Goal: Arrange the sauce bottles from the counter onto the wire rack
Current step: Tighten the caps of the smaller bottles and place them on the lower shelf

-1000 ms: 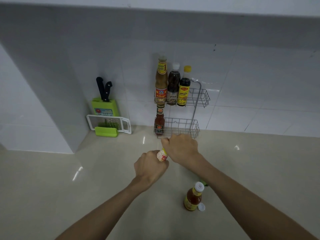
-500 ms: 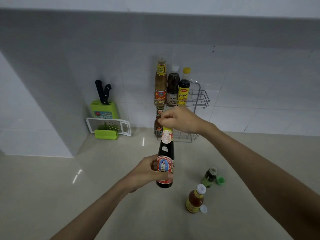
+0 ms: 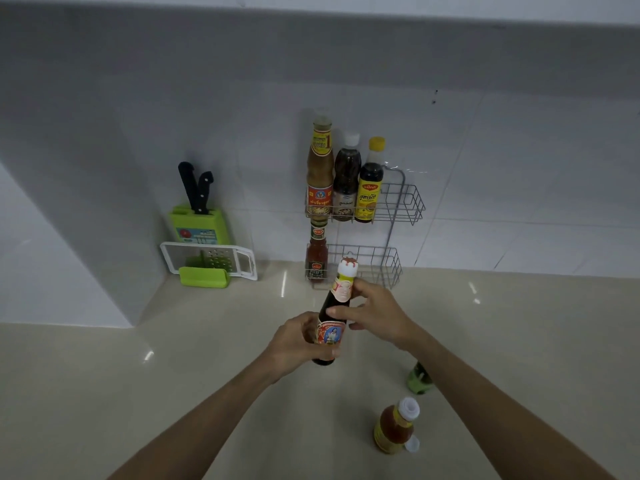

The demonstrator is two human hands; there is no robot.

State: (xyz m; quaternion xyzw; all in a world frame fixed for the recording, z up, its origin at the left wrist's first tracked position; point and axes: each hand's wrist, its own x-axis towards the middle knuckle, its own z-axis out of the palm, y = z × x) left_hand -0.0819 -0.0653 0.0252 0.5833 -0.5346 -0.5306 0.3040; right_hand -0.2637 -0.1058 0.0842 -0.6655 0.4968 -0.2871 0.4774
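A dark sauce bottle (image 3: 337,299) with a white cap and a red-and-white label is held upright above the counter, in front of the wire rack's (image 3: 410,202) lower shelf. My left hand (image 3: 298,341) grips its lower body. My right hand (image 3: 377,313) wraps its neck and shoulder from the right. The rack's upper shelf holds three bottles (image 3: 344,178) on its left side. A red sauce bottle (image 3: 317,258) stands at the left of the lower shelf. An orange sauce bottle (image 3: 394,427) and a small green bottle (image 3: 419,379), partly hidden by my right arm, stand on the counter.
A green knife block (image 3: 199,223) with two black-handled knives leans on the wall to the left. A white grater with a green holder (image 3: 207,265) stands in front of it. A loose white cap (image 3: 412,445) lies beside the orange bottle. The beige counter (image 3: 173,393) stretches all around.
My right hand slid from the bottle's cap down to its neck and shoulder, baring the white cap. The bottle stays upright in both hands, a little closer to the lower shelf.
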